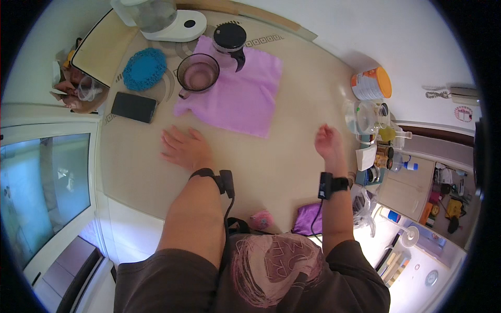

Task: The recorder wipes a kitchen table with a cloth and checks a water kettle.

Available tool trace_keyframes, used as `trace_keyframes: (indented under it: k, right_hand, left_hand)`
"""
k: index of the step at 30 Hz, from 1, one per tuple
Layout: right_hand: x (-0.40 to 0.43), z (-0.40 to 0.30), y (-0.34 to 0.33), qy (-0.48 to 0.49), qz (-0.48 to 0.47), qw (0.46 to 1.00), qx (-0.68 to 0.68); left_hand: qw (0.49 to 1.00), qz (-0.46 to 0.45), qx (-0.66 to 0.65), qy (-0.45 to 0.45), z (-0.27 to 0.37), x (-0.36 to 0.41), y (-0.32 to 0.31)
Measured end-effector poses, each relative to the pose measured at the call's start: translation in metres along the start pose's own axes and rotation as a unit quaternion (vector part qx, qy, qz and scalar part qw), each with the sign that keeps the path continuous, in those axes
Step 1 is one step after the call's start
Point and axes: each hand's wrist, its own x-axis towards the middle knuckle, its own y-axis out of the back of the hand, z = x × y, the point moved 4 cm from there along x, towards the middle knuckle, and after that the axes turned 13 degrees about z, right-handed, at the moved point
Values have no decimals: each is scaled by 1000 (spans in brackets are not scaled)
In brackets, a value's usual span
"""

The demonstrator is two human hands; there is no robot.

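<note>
My left hand is on the beige table, palm down, fingers apart and holding nothing. Just beyond it lies a black smartphone. My right hand is over the table's right part, fingers curled in, with nothing visible in them. Between and beyond both hands, a pink-lilac cloth is spread out, slightly rumpled. A tinted glass cup stands upright on its left edge, handle towards me. On the cloth's far edge is a glass pot with a black lid and black handle. Neither hand touches these.
A blue round mat with a frilled edge lies left, near a white appliance with a clear jug. Along the right stand an orange-lidded can, a clear glass jug and several jars. A purple cloth lies at the near edge.
</note>
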Motion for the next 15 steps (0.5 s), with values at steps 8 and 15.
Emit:
trace_keyframes:
  k: [8,15]
  right_hand:
    - [-35,103,-282,327,-71,803,-492]
    - [7,119,-297,336,-73,770,-538]
  left_hand:
    - [999,-40,-14,13,-4,4,2]
    - [995,-95,-3,-13,8,-6,0]
